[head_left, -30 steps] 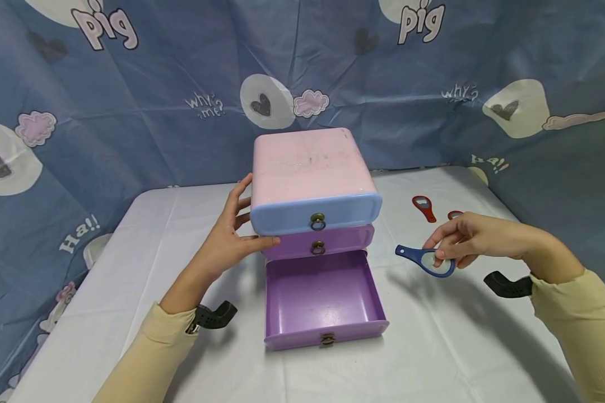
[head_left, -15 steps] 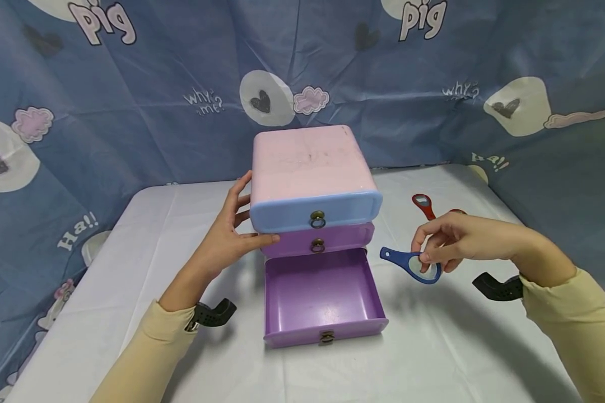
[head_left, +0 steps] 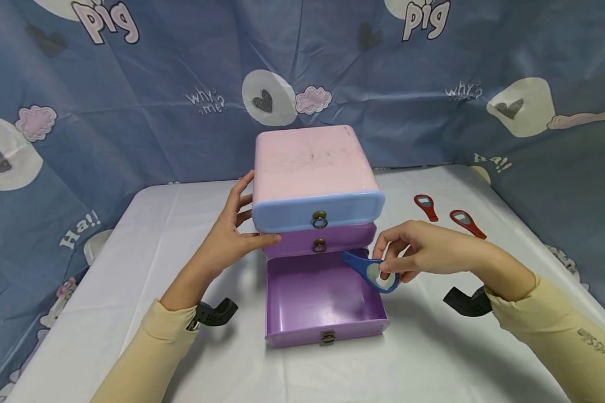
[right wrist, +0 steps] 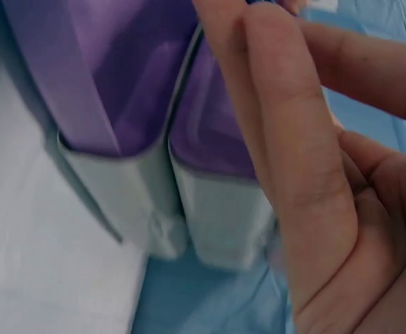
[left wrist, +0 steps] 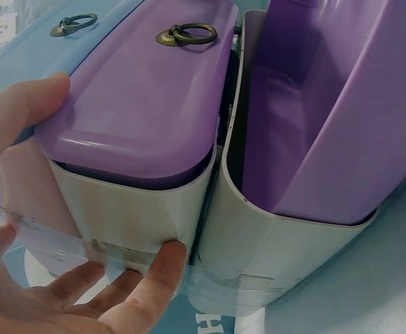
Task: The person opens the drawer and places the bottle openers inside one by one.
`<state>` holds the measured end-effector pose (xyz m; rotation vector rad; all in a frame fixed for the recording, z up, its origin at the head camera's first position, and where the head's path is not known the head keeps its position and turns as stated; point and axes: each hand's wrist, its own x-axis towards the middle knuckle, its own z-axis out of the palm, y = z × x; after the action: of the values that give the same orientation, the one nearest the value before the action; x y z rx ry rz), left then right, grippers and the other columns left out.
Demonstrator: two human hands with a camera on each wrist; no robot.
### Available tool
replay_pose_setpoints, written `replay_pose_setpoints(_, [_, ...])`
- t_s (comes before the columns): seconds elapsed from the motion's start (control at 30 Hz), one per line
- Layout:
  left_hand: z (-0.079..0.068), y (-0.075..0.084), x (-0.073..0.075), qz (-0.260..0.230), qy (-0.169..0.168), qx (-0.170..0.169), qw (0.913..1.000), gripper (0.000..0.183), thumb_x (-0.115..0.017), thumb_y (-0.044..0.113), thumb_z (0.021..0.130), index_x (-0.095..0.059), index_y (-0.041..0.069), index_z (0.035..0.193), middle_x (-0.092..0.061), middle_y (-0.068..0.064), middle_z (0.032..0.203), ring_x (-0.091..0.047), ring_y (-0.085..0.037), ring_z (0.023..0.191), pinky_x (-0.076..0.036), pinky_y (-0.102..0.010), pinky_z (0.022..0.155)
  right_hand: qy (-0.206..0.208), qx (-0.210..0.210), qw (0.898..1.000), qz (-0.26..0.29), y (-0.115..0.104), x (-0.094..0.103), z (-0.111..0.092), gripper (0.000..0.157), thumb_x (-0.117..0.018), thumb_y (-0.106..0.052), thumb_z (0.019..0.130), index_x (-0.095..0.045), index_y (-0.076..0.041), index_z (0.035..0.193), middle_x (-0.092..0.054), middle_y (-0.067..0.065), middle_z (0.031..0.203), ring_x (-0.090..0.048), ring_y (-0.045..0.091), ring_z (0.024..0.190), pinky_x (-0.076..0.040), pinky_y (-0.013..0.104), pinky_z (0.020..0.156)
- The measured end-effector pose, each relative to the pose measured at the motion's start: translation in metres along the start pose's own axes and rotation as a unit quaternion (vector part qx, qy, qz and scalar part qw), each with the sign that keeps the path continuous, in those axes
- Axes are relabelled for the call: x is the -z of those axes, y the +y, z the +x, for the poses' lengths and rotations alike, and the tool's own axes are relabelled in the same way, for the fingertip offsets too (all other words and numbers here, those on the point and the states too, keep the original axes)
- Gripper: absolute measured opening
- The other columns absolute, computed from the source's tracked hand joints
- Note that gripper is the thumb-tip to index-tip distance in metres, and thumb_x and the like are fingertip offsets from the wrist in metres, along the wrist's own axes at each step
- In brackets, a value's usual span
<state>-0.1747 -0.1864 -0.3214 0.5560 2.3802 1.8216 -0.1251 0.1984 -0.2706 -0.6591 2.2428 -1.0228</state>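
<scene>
A blue magnifying glass [head_left: 358, 264] is pinched by its lens end between the thumb and fingers of my right hand [head_left: 426, 248]. Its handle points left, above the right side of the pulled-out bottom purple drawer [head_left: 307, 299]. Nothing lies in the visible part of that drawer. My left hand [head_left: 227, 240] rests against the left side of the small drawer cabinet [head_left: 310, 162]. In the left wrist view, its spread fingers touch the pale side wall [left wrist: 126, 216] and the thumb lies at the corner of the middle purple drawer [left wrist: 140, 104]. The right wrist view hides the magnifying glass behind fingers.
Two red magnifying glasses [head_left: 426, 207] lie on the white tablecloth [head_left: 222, 358] right of the cabinet. The closed blue top drawer [head_left: 287, 215] and the purple one below it have brass ring pulls. A printed blue cloth [head_left: 181, 67] hangs behind the table.
My right hand has carried the blue magnifying glass left, from beside the cabinet to over the open drawer's right edge. The second red magnifying glass is now uncovered. My left hand stays put.
</scene>
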Motion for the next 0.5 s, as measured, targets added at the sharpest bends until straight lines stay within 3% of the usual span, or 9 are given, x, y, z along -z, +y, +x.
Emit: replay_pose_setpoints(0.5, [0.001, 0.0, 0.0, -0.005, 0.002, -0.001, 1.0, 0.126, -0.092, 0.003, 0.082, -0.016, 0.058, 0.165, -0.026, -0.012, 0.171, -0.04, -0.036, 0.155, -0.056, -0.061, 0.105, -0.005, 0.011, 0.999, -0.044, -0.03, -0.049, 0.047, 0.006, -0.071, -0.007, 0.103, -0.066, -0.005, 0.106, -0.079, 0.002, 0.09, -0.078, 0.016, 0.074, -0.066, 0.032, 0.07])
